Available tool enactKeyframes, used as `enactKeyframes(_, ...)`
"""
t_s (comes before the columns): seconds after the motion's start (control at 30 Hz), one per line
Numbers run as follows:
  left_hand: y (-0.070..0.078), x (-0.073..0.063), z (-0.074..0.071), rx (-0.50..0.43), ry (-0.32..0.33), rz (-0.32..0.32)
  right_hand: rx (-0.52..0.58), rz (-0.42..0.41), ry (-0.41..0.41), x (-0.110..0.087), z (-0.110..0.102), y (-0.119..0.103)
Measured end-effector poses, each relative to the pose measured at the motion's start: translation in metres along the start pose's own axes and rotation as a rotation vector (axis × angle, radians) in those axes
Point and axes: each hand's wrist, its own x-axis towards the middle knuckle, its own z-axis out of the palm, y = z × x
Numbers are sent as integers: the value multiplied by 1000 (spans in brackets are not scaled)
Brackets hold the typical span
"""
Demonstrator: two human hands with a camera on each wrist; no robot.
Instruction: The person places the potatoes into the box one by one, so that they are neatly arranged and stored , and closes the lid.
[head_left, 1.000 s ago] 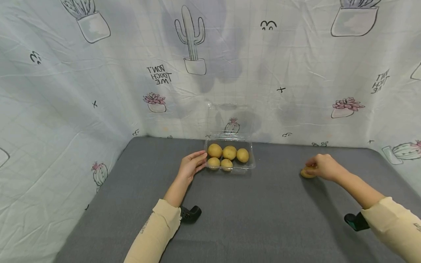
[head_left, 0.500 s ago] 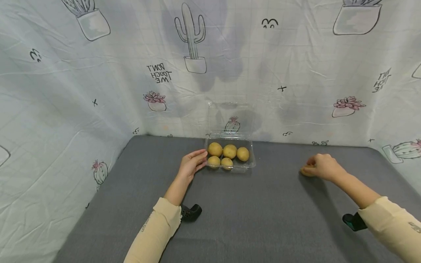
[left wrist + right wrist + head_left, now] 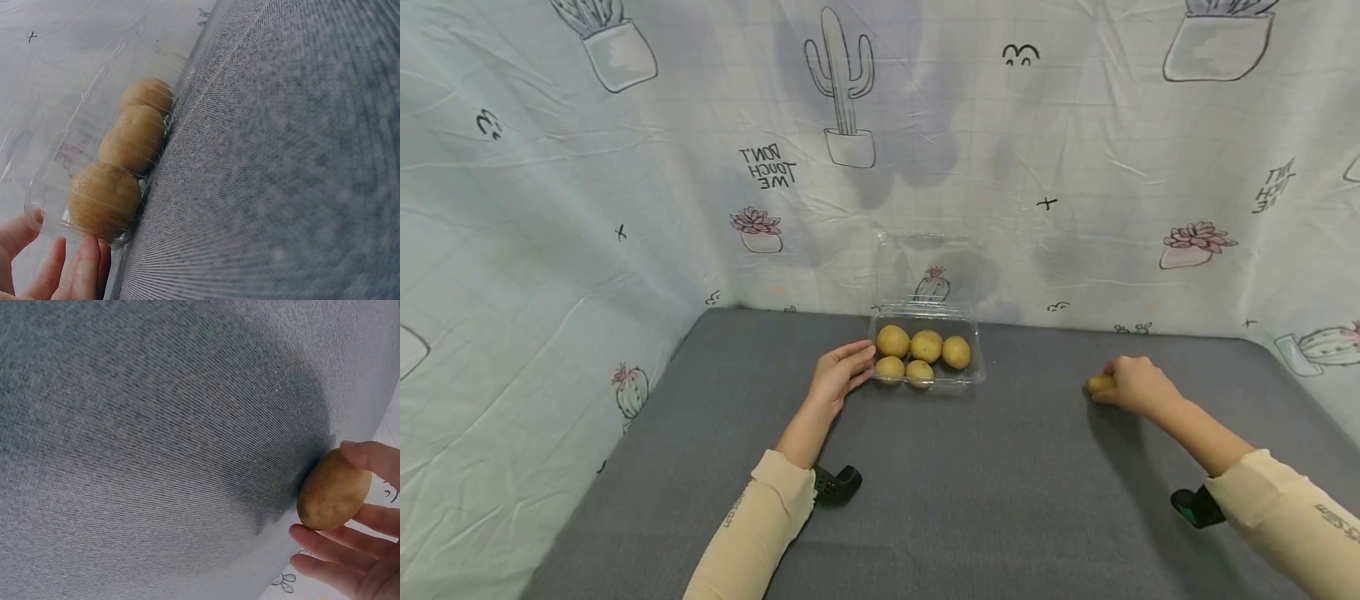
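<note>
In the head view, a clear plastic container (image 3: 961, 387) with its lid raised holds several yellowish potatoes (image 3: 927, 346). My left hand (image 3: 838, 375) touches the container's left side; its fingers look fairly straight. The left wrist view shows the thumb at the container's corner and the other fingertips against the side, near the closest potato (image 3: 105, 201). Far to the right, my right hand (image 3: 1138, 387) holds a single potato (image 3: 334, 490) between thumb and fingers, low over the grey cloth. Whether that potato still touches the cloth I cannot tell.
Grey cloth (image 3: 985, 483) covers the table. A white printed curtain (image 3: 925, 100) stands close behind the container and along the left and right sides. A dark wrist device (image 3: 838, 485) shows at the left sleeve and another (image 3: 1198, 507) at the right.
My right hand has closed its fingers round the potato and turned it, so more of it shows to the left. The right arm has shifted slightly left. My left hand stays at the container.
</note>
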Motion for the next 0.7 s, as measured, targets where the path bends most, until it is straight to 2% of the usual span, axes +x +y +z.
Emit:
enactKeyframes(0.23, 0, 1, 0, -1, 4, 8, 56, 63, -6, 1, 1, 0)
enactKeyframes(0.47, -1, 1, -1, -3, 2, 13, 67, 27, 66, 5, 5, 3)
enactKeyframes(0.7, -3, 1, 0, -5, -2, 12, 124, -13, 42, 3, -8, -7)
